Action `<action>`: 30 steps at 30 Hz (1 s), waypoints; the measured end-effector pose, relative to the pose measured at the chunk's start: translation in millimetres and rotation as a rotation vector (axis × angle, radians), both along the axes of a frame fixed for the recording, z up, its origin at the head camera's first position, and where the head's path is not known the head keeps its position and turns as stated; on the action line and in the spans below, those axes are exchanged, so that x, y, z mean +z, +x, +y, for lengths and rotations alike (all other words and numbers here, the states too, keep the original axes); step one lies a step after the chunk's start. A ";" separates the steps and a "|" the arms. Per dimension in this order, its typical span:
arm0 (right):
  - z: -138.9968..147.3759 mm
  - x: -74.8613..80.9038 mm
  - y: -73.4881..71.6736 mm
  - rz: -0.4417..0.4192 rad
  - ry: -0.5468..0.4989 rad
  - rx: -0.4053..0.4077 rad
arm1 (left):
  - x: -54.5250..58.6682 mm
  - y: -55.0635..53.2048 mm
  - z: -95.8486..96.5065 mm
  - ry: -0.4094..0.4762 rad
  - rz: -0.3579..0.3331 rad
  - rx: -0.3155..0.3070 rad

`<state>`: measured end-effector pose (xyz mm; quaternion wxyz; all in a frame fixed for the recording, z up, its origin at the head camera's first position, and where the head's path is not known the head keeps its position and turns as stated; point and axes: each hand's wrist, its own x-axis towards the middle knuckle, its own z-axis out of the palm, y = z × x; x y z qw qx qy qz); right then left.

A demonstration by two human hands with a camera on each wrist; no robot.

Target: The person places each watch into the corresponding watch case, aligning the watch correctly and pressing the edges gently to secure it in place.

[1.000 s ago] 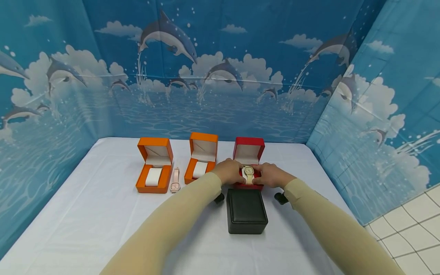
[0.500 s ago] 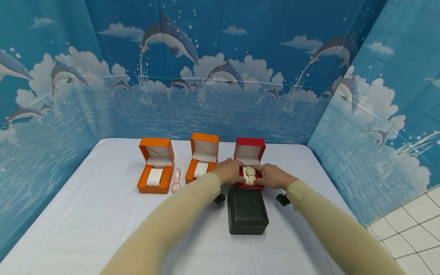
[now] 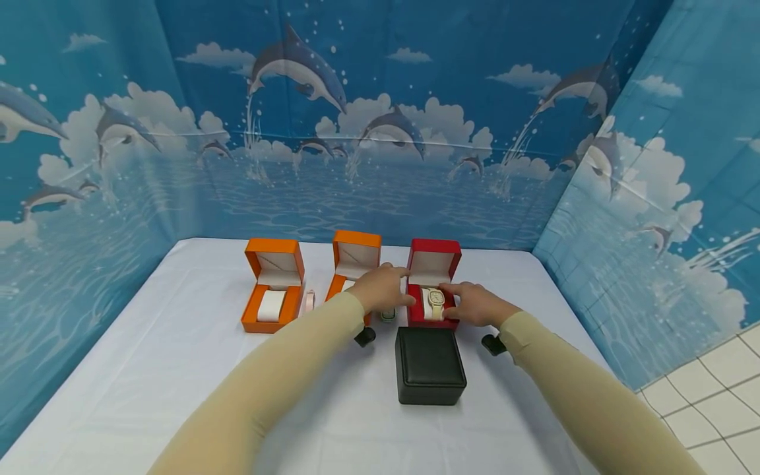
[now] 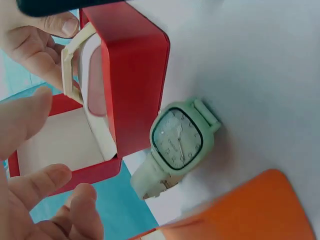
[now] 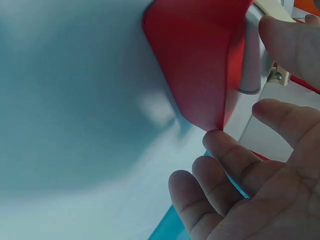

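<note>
A cream watch (image 3: 436, 299) sits on the white cushion of a red box (image 3: 436, 245), whose lid stands up. My right hand (image 3: 477, 305) is at the box's right side, thumb and forefinger beside the watch. In the right wrist view its other fingers (image 5: 232, 155) spread along the red box's corner. My left hand (image 3: 380, 288) hovers left of the box, fingers apart and holding nothing. Below it, a pale green watch (image 4: 179, 140) lies on the table between the red box and an orange box; in the head view the hand partly covers it.
A lidded black box (image 3: 430, 366) stands in front of the red one. Two orange boxes with raised lids, the left one (image 3: 273, 245) and the middle one (image 3: 357, 237), hold white cushions. Between them lies a pink watch (image 3: 309, 301), partly hidden by my left arm.
My left hand has come off the cream watch and moved left, uncovering the green watch and covering part of the middle orange box. My right hand stays beside the cream watch.
</note>
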<state>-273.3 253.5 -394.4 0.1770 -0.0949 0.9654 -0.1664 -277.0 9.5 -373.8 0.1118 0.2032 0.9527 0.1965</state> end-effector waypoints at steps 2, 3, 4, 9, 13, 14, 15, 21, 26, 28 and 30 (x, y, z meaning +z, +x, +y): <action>0.8 1.7 -0.4 -0.003 -0.009 -0.008 | 0.8 -1.0 -3.1 0.018 -0.002 0.006; 1.4 3.1 -0.3 -0.003 -0.012 -0.015 | 1.1 -1.6 -4.3 0.029 -0.001 0.009; 2.2 4.5 -0.4 0.000 -0.018 -0.020 | 1.6 -2.2 -5.5 0.048 -0.004 0.012; 10.1 16.0 -0.3 0.074 -0.037 -0.043 | 6.1 -5.8 -8.8 0.191 -0.012 0.044; 16.7 29.3 -2.5 0.178 -0.089 -0.101 | 11.8 -9.3 -9.6 0.313 -0.019 0.077; 17.4 32.7 -3.8 0.200 -0.111 -0.127 | 13.1 -10.7 -9.6 0.332 -0.020 0.083; 17.6 36.3 -5.1 0.213 -0.133 -0.156 | 14.5 -12.2 -9.7 0.354 -0.028 0.086; 14.8 52.4 -21.1 0.227 -0.231 -0.224 | 20.0 -21.6 -2.5 0.403 -0.071 0.106; 10.8 56.3 -34.6 0.172 -0.298 -0.250 | 22.6 -25.6 7.2 0.466 -0.088 0.130; 9.3 56.3 -37.6 0.160 -0.320 -0.257 | 22.1 -28.0 11.1 0.489 -0.089 0.132; 8.0 55.3 -39.3 0.140 -0.342 -0.268 | 21.1 -30.7 14.8 0.493 -0.083 0.131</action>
